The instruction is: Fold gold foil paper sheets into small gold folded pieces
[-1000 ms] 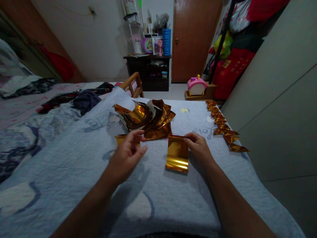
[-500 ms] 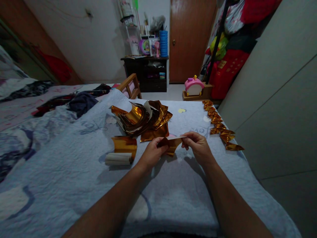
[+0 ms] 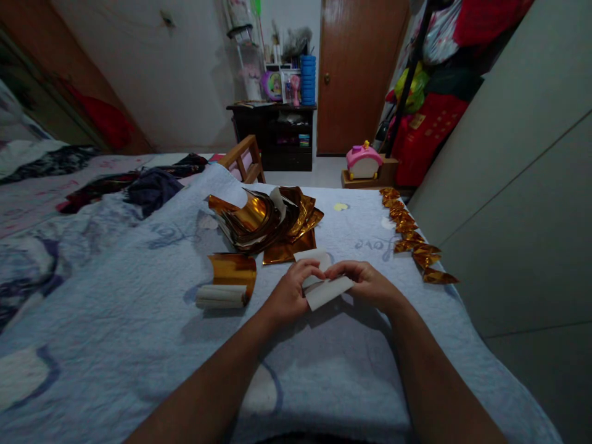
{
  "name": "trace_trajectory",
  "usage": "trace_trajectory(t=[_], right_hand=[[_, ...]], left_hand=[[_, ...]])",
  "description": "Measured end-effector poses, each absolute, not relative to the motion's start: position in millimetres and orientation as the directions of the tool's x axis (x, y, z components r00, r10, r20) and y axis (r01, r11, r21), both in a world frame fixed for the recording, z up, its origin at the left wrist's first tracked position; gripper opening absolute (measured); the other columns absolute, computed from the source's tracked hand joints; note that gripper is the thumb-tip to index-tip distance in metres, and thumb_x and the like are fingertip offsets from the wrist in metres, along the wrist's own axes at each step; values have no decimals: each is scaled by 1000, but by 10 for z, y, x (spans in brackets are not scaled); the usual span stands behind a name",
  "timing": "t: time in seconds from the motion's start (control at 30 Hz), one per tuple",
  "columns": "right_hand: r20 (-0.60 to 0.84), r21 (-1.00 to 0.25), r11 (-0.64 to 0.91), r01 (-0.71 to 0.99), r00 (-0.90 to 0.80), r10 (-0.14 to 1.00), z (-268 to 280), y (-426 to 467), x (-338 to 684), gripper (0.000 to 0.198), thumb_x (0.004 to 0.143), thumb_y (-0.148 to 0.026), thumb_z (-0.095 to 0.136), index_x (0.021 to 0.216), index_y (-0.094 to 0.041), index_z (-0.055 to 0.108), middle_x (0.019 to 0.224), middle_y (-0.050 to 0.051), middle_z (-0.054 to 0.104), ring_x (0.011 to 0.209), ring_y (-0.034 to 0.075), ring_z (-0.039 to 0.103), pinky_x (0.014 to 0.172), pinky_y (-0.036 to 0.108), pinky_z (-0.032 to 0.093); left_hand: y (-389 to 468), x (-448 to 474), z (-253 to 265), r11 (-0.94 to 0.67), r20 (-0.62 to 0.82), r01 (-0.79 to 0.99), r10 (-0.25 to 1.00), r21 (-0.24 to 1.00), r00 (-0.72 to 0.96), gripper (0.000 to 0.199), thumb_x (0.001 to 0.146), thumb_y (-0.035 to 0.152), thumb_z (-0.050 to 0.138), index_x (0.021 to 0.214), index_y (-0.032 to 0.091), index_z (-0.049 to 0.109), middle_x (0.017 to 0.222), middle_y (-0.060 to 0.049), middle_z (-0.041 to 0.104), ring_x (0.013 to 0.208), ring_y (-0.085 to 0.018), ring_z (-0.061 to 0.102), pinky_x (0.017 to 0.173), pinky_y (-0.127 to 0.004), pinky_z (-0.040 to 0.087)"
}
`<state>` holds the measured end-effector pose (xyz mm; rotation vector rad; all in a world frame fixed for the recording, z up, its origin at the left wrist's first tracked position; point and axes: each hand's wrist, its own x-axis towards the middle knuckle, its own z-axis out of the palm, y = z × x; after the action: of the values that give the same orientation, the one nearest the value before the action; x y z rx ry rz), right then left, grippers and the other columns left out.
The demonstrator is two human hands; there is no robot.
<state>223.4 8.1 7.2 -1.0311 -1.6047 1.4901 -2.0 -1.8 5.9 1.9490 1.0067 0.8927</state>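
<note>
Between my hands is a sheet of foil paper (image 3: pixel 329 292), its pale back side showing and its edges curling over. My left hand (image 3: pixel 296 287) grips it from the left, fingers bent around the edge. From the right, my right hand (image 3: pixel 365 280) pinches the same sheet, fingertips close to the left ones. Just beyond lies a fanned pile of gold foil paper (image 3: pixel 259 216). Left of my hands a partly rolled stack of foil sheets (image 3: pixel 224 296) rests on the bed. Folded gold foil pieces (image 3: pixel 409 237) form a row along the right edge.
A blue patterned bedcover (image 3: pixel 139 345) lies under everything. Dark clothes (image 3: pixel 152 191) are heaped at the left. Beyond the bed stand a dark cabinet (image 3: pixel 272 142), a wooden door (image 3: pixel 361 74) and a pink toy (image 3: pixel 364 163). A pale wardrobe (image 3: pixel 518 216) borders the right side.
My hands have come closer together and turned the sheet, so its pale back shows instead of gold. The pile, the roll and the folded row stay put.
</note>
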Motion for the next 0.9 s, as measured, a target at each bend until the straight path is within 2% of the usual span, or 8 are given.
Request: trace_trajectory(t=[0.2,0.33,0.4,0.47,0.57,0.67,0.77,0.9], right_hand=[[-147,-965,-19,262,-479,866,100,82,2302,24,72,-19,63,93,-17,76,91,5,73,80,16,63,70,26,46],[-199,-947,-42,317,-482,853,169,57,2291,14,77,-22,60,82,-16,71,72,1,66,62,11,55,58,23,40],[-232,-936,-61,347,-476,848,176,52,2284,14,82,-26,59,80,-15,68,65,0,61,56,10,51,54,23,37],[-260,-925,-73,374,-480,838,171,50,2274,17,85,-28,58,81,-15,67,61,-2,57,52,10,49,50,22,34],[-288,-924,-102,369,-494,820,163,47,2250,17,87,-27,55,86,-14,66,60,-3,54,48,9,48,47,22,34],[-298,-928,-138,345,-467,833,175,33,2217,15,87,-25,53,89,-15,64,63,-3,56,46,9,49,46,21,37],[-291,-930,-153,336,-414,863,193,16,2189,12,89,-26,52,91,-17,60,67,-3,58,45,9,51,45,21,38],[-277,-900,-132,416,-309,910,171,7,2157,8,91,-26,50,87,-20,54,58,-5,53,43,11,50,42,22,34]], left_hand=[[-42,-71,65,-493,187,495,818,715,544,28,75,16,75,102,21,69,126,-10,64,125,-28,55,111,-46,40],[-50,-65,126,-472,155,588,848,657,507,9,83,24,73,91,23,74,136,-8,62,136,-33,45,118,-59,25],[-47,-63,138,-453,158,602,864,658,477,6,84,22,71,88,23,75,138,-7,61,138,-34,42,118,-60,23],[-45,-56,135,-424,172,572,881,703,441,6,82,18,70,86,22,73,128,-8,65,128,-30,51,112,-51,35],[-50,-30,116,-315,134,501,922,806,364,2,81,16,67,82,18,68,97,-5,68,95,-21,63,86,-32,49],[-60,6,93,-184,44,428,948,885,317,4,83,19,62,84,17,65,80,-1,65,76,-17,62,71,-26,46],[-61,31,76,-138,9,415,955,899,297,8,85,22,60,84,17,67,77,-1,67,73,-16,63,69,-26,44],[-56,57,76,-145,3,520,965,842,263,12,87,24,60,84,18,70,78,-1,70,74,-17,64,70,-26,42]])
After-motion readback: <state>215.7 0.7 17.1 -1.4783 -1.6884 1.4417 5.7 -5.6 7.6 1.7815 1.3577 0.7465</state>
